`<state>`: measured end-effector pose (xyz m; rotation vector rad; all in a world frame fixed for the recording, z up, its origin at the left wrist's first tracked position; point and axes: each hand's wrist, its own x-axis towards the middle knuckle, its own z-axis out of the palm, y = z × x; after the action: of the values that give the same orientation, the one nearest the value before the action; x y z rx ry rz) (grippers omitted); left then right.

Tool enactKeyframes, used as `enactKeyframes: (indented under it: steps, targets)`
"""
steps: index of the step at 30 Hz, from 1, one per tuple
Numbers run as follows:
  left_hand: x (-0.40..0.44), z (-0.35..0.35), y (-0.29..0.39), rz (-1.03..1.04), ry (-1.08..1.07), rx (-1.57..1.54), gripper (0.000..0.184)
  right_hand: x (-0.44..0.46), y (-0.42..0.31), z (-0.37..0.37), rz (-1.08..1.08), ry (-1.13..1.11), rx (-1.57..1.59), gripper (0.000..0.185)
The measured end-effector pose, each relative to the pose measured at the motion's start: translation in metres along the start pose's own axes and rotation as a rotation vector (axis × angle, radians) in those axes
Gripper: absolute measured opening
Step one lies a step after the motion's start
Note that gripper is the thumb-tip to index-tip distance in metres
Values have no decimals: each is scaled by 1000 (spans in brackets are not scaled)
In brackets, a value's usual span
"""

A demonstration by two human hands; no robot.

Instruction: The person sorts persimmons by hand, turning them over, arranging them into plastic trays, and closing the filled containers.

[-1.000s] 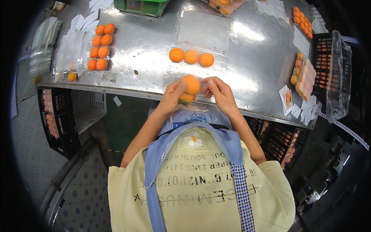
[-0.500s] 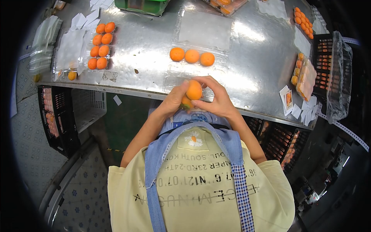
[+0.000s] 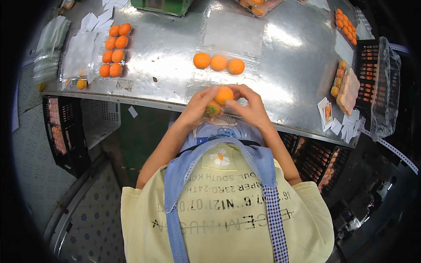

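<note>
Two smooth orange persimmons are between my hands, just in front of the table's near edge. My left hand (image 3: 195, 108) is closed around the lower persimmon (image 3: 212, 108), which shows its green calyx, and its thumb side also touches the upper persimmon (image 3: 224, 94). My right hand (image 3: 251, 104) curls round that upper fruit, thumb in front and fingers behind. Beyond them lies an opened clear plastic clamshell (image 3: 234, 33); a row of three persimmons (image 3: 219, 63) sits in its tray. The tray's near part is partly hidden by my hands.
On the metal table (image 3: 162, 52), a filled pack (image 3: 115, 50) stands left beside stacked clear clamshells (image 3: 50, 50). A green box (image 3: 162, 6) is at the back. Right are a closed pack (image 3: 346, 90), labels (image 3: 325, 115) and a black crate (image 3: 367, 65). Crates also stand below.
Both persimmons have turned slightly in my hands, and the lower one now shows more of its calyx. The upper one has shifted a little up and to the right.
</note>
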<state>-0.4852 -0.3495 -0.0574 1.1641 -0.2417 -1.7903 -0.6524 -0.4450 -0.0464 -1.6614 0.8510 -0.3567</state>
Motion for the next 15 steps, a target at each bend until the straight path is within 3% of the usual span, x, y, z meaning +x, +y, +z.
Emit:
enactKeyframes:
  steps: [8,15]
  targets:
    - [-1,0,1,-13,29,28,44,-2,7,-4,68,-95,93,48]
    - [3,-1,-6,21,112,88,42,3,0,-2,38,-54,-100,53]
